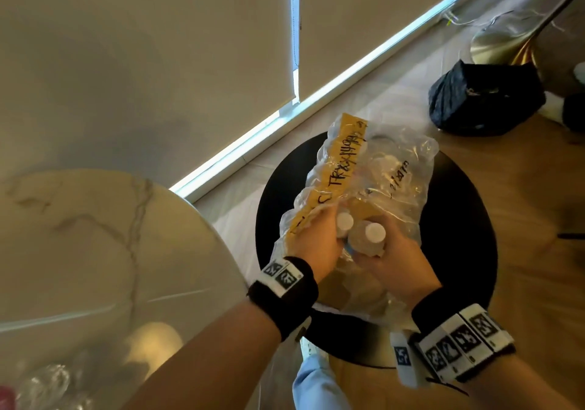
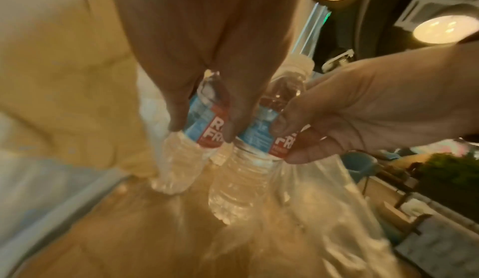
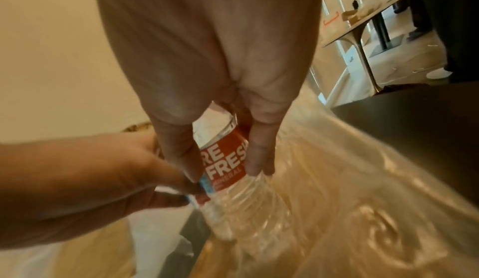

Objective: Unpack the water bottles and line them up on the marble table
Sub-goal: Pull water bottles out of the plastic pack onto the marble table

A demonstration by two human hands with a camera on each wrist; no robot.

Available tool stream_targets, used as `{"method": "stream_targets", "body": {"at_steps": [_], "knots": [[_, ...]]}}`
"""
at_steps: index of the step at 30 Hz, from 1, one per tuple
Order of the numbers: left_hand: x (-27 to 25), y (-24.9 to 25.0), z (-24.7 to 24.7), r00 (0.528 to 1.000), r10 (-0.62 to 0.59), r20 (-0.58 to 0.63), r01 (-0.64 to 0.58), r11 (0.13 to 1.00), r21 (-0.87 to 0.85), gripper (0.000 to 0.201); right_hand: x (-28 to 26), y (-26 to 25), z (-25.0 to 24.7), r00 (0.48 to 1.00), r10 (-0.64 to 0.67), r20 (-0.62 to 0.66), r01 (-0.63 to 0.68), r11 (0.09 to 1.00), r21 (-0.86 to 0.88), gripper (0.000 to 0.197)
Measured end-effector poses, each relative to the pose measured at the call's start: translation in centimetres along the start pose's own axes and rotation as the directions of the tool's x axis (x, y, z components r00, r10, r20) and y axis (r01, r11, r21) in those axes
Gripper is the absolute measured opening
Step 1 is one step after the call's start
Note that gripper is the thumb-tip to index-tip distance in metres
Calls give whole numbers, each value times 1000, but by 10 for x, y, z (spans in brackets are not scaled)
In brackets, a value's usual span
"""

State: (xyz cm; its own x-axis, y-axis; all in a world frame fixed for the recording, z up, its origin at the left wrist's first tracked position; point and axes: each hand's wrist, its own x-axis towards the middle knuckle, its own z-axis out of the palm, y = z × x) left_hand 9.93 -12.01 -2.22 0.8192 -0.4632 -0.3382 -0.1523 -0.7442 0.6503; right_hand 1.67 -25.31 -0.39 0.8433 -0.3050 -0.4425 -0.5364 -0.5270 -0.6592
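Observation:
A torn clear plastic pack (image 1: 384,169) with a yellow taped strip (image 1: 345,169) lies on a round black stool (image 1: 459,235). Two clear water bottles with white caps and red-and-blue labels stand upright side by side at its near end. My left hand (image 1: 319,238) grips the left bottle (image 1: 344,222), fingers curled round its label (image 2: 204,124). My right hand (image 1: 392,254) grips the right bottle (image 1: 375,234) round its label (image 3: 225,159). The two bottles touch. The marble table (image 1: 79,235) is to the left; no bottle shows on it.
Crumpled clear plastic (image 1: 47,384) lies at the marble table's near edge. On the wooden floor beyond the stool sit a black quilted bag (image 1: 484,99) and a brass pedestal base (image 1: 503,42). Drawn blinds (image 1: 158,45) cover the window behind.

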Motion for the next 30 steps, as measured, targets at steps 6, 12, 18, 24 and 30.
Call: {"method": "stream_targets", "body": {"at_steps": [6,12,18,24,30], "knots": [[-107,-25,-52,998,40,-52,-55,949,-310,67,-75,-44,-3,989,-149,7,149,984,-96,54],[-254,-79,-97,924,-235,-302,54,861,-505,60,-160,-100,65,915,-334,228,350,936,-33,63],[-412,-186,-101,757,-502,-418,217,797,-563,59,-236,-138,196,782,-372,501,407,912,42,60],[-494,-276,-104,618,-628,-473,304,746,-592,61,-281,-171,314,833,-389,394,370,920,127,56],[-497,-313,-107,627,-591,-507,253,770,-585,66,-296,-191,361,878,-384,287,366,923,116,65]]}}
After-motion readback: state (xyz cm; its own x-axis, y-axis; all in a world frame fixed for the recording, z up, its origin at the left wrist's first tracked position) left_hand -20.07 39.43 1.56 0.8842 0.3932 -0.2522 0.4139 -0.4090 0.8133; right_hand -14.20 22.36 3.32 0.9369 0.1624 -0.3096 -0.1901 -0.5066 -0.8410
